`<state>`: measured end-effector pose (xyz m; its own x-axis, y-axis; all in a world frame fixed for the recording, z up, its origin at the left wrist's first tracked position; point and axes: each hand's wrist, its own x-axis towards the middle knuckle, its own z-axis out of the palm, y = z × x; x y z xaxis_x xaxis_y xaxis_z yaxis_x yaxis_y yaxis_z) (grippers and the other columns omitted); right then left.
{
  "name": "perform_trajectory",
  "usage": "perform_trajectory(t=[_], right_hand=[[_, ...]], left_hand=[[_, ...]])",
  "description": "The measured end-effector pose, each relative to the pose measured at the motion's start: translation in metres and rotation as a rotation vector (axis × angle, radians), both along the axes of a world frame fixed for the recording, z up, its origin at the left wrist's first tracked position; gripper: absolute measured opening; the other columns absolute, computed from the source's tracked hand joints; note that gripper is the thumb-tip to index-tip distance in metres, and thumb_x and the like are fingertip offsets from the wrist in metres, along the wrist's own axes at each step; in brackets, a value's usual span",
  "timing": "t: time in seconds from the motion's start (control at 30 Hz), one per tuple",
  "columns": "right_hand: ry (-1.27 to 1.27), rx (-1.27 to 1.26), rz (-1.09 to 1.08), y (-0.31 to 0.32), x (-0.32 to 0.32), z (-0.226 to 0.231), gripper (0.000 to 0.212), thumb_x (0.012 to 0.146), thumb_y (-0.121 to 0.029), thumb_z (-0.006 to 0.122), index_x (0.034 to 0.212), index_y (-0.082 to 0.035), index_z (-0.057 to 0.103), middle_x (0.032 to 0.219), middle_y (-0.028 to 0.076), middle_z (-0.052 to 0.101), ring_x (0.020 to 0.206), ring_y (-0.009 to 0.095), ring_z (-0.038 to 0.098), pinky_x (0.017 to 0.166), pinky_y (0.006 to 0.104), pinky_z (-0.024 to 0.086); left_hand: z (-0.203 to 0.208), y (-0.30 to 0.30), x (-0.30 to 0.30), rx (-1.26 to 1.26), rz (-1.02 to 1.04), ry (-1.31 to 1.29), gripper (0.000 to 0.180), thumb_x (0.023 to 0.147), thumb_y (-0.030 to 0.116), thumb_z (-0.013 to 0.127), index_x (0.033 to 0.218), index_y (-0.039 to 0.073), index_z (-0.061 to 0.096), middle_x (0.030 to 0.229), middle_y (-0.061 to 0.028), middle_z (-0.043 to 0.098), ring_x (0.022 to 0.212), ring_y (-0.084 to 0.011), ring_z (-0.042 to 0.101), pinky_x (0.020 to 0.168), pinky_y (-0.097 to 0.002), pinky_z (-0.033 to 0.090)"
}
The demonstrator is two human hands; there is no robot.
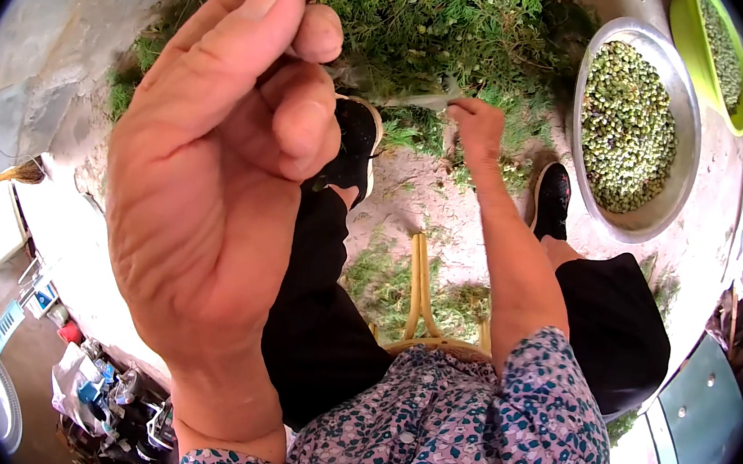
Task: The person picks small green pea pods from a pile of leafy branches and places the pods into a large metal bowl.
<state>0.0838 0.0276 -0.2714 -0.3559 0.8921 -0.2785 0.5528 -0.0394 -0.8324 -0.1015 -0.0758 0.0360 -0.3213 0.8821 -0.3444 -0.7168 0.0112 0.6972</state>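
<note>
Very near the camera, my left hand (227,144) is raised with its palm side showing. Its fingers curl loosely inward and the thumb lies along them; I see nothing in the grasp. Farther down, my right hand (477,130) pinches a thin, whitish, see-through strip (417,101), like plastic film. The strip stretches leftward over the edge of a heap of green conifer sprigs (465,33), and its far end is hard to make out near my left hand. Part of the heap and my left shoe (353,144) are hidden behind my left hand.
On the right stands a metal basin (692,157) of small green cones or berries (627,123). Beyond it is a lime-green tub (694,48) of finer green bits. A yellowish stool (420,282) shows between my legs. Assorted clutter (114,400) lies at lower left.
</note>
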Motion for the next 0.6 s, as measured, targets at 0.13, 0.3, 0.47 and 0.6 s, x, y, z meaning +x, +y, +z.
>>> perform_trajectory(t=[0.13,0.3,0.47,0.6], right_hand=[[0.549,-0.518,-0.278,0.022,0.019,0.057,0.011,0.075,0.001,0.061,0.085,0.005,0.063,0.078,0.01,0.062,0.069,0.016,0.06,0.065,0.0276,0.052],[0.755,-0.492,-0.232,0.029,0.055,0.105,0.036,0.078,0.007,0.055,0.113,0.006,0.046,0.084,0.007,0.055,0.072,0.016,0.056,0.078,0.0304,0.051],[0.984,-0.448,-0.352,0.028,0.086,0.123,0.026,0.077,0.008,0.055,0.102,0.001,0.056,0.083,0.004,0.056,0.076,0.017,0.054,0.077,0.031,0.045],[1.004,-0.432,-0.503,0.017,0.099,0.139,0.024,0.076,0.007,0.056,0.096,-0.005,0.06,0.086,0.003,0.057,0.08,0.016,0.052,0.079,0.0311,0.042]], left_hand=[[0.002,0.003,0.006,-0.002,0.052,0.015,0.027,0.094,0.011,0.041,0.114,-0.006,0.043,0.085,-0.0037,0.044,0.056,-0.0066,0.034,0.049,-0.0193,0.03],[0.003,0.008,0.01,-0.02,0.052,-0.016,0.025,0.091,0.011,0.046,0.111,-0.004,0.046,0.084,-0.002,0.046,0.056,-0.005,0.034,0.048,-0.0177,0.03],[0.009,0.004,0.005,-0.013,0.088,-0.021,0.023,0.09,0.011,0.049,0.108,-0.004,0.049,0.083,-0.0029,0.05,0.057,-0.0052,0.039,0.049,-0.0172,0.033],[-0.004,0.005,-0.008,0.088,0.081,-0.043,0.021,0.09,0.01,0.05,0.106,-0.003,0.05,0.082,-0.0035,0.051,0.057,-0.0061,0.042,0.049,-0.0179,0.035]])
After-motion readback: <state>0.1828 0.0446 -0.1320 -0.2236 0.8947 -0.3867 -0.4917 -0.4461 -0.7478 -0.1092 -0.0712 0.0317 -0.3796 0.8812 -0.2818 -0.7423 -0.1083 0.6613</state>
